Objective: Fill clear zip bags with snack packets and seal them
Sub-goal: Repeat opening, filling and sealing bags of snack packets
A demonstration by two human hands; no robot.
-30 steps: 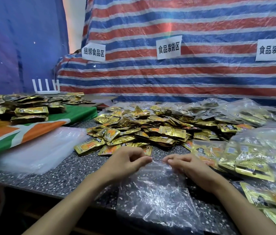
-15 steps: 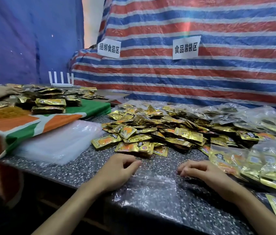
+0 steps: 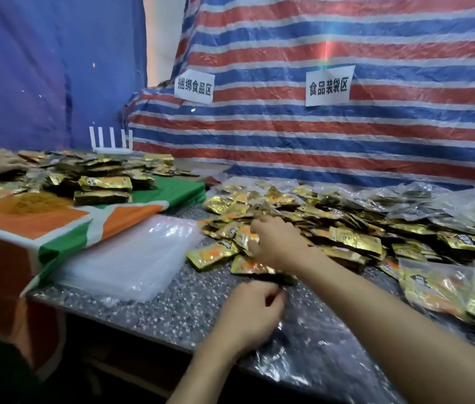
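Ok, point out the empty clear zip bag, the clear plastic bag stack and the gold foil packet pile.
Empty clear zip bag (image 3: 319,345): head view, crinkled middle.
Clear plastic bag stack (image 3: 131,258): head view, top sheet.
Gold foil packet pile (image 3: 355,239): head view, top packet.

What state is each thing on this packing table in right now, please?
snack packet pile, loose, heaped, unbagged
right hand, fingers curled over packets at the pile's near edge
clear zip bag, empty, lying flat
left hand, pinching the clear zip bag's mouth edge
filled bags, holding packets; seal unclear
spare bag stack, empty, lying flat
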